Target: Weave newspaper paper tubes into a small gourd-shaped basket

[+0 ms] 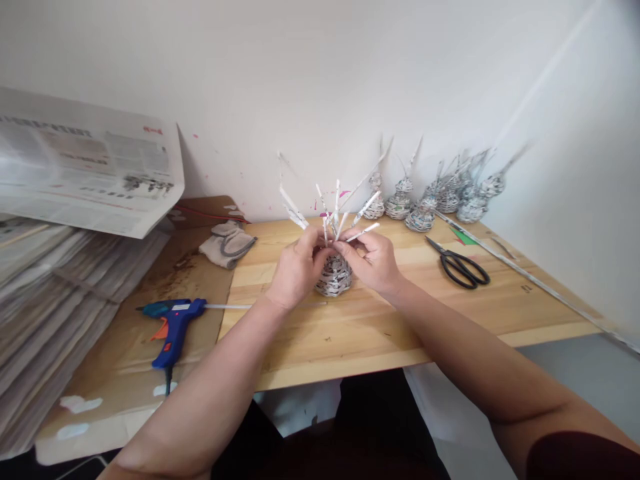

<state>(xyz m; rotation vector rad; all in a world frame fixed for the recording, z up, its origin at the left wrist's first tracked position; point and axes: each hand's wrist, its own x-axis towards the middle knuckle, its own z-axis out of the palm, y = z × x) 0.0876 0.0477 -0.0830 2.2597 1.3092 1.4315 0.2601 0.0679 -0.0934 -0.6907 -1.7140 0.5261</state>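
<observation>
A small woven basket of rolled newspaper [334,278] stands on the wooden table [380,333] in front of me. Several thin paper tubes [345,207] stick up and fan out from its top. My left hand [296,269] curls round the basket's left side, fingers closed on the tubes at the rim. My right hand [373,260] closes on the right side, thumb and fingers pinching a tube near the rim.
A blue hot glue gun [173,327] lies on brown cardboard at the left, beside a tall stack of newspapers [60,293]. Black scissors [460,265] lie to the right. Several finished woven paper pieces [430,200] line the wall. A grey cloth [227,243] lies behind.
</observation>
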